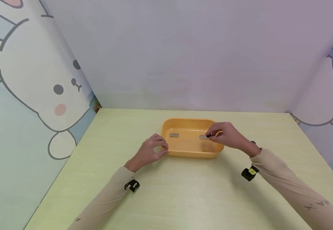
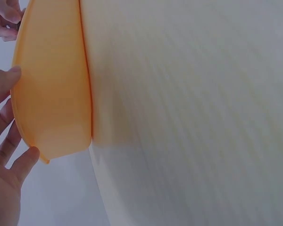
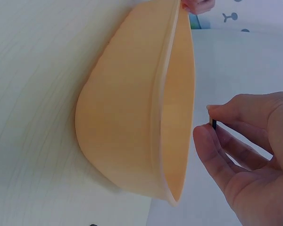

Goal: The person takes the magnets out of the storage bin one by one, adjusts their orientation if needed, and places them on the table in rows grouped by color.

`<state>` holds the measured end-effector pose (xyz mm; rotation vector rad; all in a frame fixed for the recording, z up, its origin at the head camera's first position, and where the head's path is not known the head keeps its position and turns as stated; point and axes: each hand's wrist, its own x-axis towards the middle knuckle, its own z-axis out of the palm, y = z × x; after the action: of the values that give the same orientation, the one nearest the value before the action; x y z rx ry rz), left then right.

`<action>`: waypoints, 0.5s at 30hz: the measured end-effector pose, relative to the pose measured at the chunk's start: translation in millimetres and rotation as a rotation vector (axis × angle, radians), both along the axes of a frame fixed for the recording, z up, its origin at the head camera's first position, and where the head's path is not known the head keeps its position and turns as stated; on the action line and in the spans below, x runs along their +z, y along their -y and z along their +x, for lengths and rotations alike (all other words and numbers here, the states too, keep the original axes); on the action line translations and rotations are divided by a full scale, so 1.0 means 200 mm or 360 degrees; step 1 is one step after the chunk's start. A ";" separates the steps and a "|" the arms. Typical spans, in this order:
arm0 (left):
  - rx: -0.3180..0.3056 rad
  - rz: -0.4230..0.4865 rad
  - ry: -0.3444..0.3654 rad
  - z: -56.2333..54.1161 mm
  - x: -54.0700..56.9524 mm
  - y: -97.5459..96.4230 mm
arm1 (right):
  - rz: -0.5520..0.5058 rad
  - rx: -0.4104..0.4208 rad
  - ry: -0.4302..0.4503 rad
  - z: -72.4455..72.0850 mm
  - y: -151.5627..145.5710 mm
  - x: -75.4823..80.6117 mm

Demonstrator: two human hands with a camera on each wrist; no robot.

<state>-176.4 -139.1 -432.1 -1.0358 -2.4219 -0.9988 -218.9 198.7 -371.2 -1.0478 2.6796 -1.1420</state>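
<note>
A shallow orange plastic basin (image 1: 190, 154) stands on the table. On its floor lie two small flat grey-silver rectangular pieces, a left piece (image 1: 174, 135) and a right piece (image 1: 203, 137). Over the basin's right side, my right hand (image 1: 227, 135) pinches a small dark piece (image 3: 214, 123) between thumb and fingertip; its exact kind is hard to tell. My left hand (image 1: 152, 148) holds the basin's rim at the left front corner, thumb and fingers about the edge in the left wrist view. Part of the right-hand piece sits near the right fingertips.
The pale wooden table (image 1: 183, 191) extends around the basin. A plain whitish panel (image 1: 195, 57) rises behind it, and a cartoon-printed panel (image 1: 34, 95) borders the left side. Each forearm wears a black wrist device, one on the left sleeve (image 1: 106, 198).
</note>
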 end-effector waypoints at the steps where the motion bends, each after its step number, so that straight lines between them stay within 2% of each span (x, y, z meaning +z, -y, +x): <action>1: 0.0000 0.0002 -0.0002 0.00 0.00 0.00 | 0.0005 -0.0003 0.0001 0.00 0.00 0.00; 9: 0.0020 -0.0012 0.0050 0.00 0.01 0.00 | 0.0018 -0.0017 0.0013 0.02 -0.05 0.01; 15: 0.0019 -0.0025 0.0048 0.00 0.01 0.00 | 0.0053 -0.0056 0.0015 0.03 -0.08 0.03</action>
<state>-175.8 -139.6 -429.7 -1.0174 -2.4611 -1.0000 -213.7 214.2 -365.7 -0.9919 2.7108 -1.1007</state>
